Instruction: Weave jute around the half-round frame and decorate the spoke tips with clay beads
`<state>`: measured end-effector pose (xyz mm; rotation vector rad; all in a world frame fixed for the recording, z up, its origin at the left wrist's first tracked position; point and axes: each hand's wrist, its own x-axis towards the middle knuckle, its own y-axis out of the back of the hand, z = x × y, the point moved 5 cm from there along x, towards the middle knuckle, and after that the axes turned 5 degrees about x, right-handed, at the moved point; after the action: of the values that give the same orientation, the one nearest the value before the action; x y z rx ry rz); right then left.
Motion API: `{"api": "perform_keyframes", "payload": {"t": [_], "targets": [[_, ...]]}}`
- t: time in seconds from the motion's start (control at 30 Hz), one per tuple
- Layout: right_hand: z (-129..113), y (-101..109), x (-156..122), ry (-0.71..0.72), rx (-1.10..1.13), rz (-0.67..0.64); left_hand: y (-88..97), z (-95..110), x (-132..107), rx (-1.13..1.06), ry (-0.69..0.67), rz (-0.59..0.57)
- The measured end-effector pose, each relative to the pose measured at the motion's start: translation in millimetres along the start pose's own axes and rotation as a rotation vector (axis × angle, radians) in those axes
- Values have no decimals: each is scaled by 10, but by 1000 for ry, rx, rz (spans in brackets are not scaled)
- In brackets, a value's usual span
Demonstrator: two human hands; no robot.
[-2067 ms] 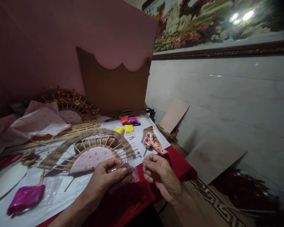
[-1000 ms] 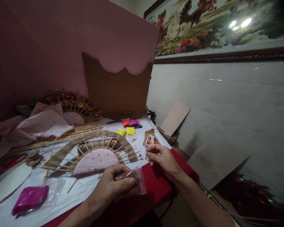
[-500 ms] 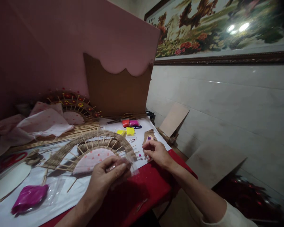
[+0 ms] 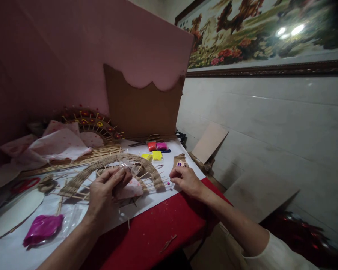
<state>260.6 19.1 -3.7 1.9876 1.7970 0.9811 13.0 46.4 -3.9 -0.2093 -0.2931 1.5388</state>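
My left hand is closed on a small clear plastic bag, mostly hidden by the fingers. It hovers over a half-round woven twine fan with thin wooden sticks and a dotted cloth centre. My right hand is at the table's right edge, thumb and fingers pinched together; whatever lies between them is too small to make out. Right behind it lies a cardboard scrap bearing a small purple flower shape. A pink bead-like ball sits just left of the right fingertips.
Red and magenta clay packets and yellow packets lie farther back. A magenta clay bag is at front left, red-handled scissors behind it. A decorated fan leans at the back near cardboard. Red cloth covers the front edge.
My left hand has moved left and slightly up with the plastic bag, from the table's front edge to over the fan. My right hand stays pinched in nearly the same place.
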Motion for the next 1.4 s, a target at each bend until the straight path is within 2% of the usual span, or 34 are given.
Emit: {"api": "perform_keyframes", "payload": {"t": [0.27,0.6,1.2,1.4], "targets": [[-25,-1,9,35,-108,-22,15,-61,6,-33,43,6],[16,-28,8,17,-105,-44,15,-49,-11,-22,66,33],[13,-35,43,3,-94,25,46,-119,3,1,78,23],[-10,-47,42,15,-115,26,46,-113,3,-3,78,58]]}}
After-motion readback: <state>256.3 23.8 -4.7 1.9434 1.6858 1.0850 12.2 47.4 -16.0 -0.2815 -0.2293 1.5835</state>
